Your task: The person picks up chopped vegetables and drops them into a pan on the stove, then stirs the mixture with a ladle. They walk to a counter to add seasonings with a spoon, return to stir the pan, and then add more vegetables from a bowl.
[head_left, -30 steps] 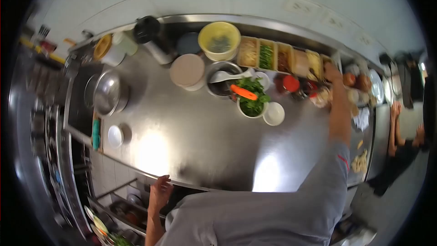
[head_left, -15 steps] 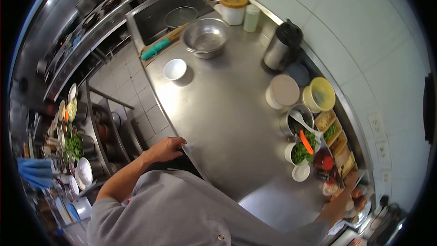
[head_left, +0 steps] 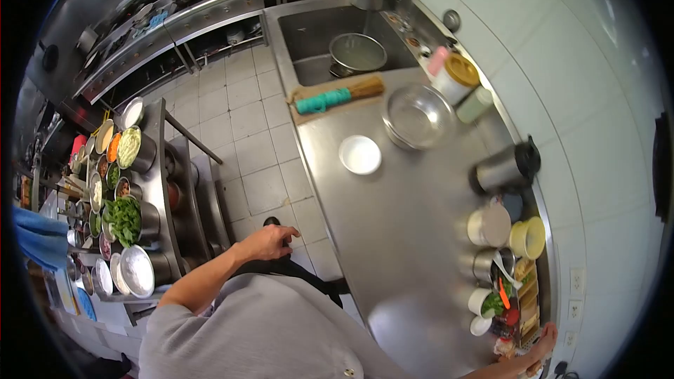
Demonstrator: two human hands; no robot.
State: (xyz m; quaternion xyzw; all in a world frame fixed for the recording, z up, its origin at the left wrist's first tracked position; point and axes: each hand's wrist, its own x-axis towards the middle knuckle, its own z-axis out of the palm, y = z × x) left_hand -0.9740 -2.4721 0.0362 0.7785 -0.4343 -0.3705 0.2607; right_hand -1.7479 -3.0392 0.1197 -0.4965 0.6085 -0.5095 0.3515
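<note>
My left hand [head_left: 270, 242] hangs in the air over the floor, left of the steel counter [head_left: 414, 245]. Its fingers are loosely bent and apart, with nothing seen in them. At the lower right, my right hand [head_left: 543, 342] is by the near end of a tray of chopped ingredients [head_left: 529, 302]. Its fingers are small and partly hidden, so I cannot make out whether they hold anything. Close by stand a white cup of green leaves [head_left: 480, 302], an orange-handled utensil [head_left: 504, 293], a small white dish [head_left: 480, 326] and a steel pot with a white ladle [head_left: 484, 265].
A white bowl [head_left: 360, 154] and a steel bowl [head_left: 418, 116] stand farther along the counter, before the sink [head_left: 302, 42]. A steel jug [head_left: 502, 168] and lidded tub [head_left: 489, 225] line the wall. Left, a cart [head_left: 165, 221] carries several ingredient containers. Stoves [head_left: 203, 10] stand behind.
My view has turned left, bringing more floor and stoves into sight. My left hand has come away from the counter's edge. My right hand stays near the tray's end.
</note>
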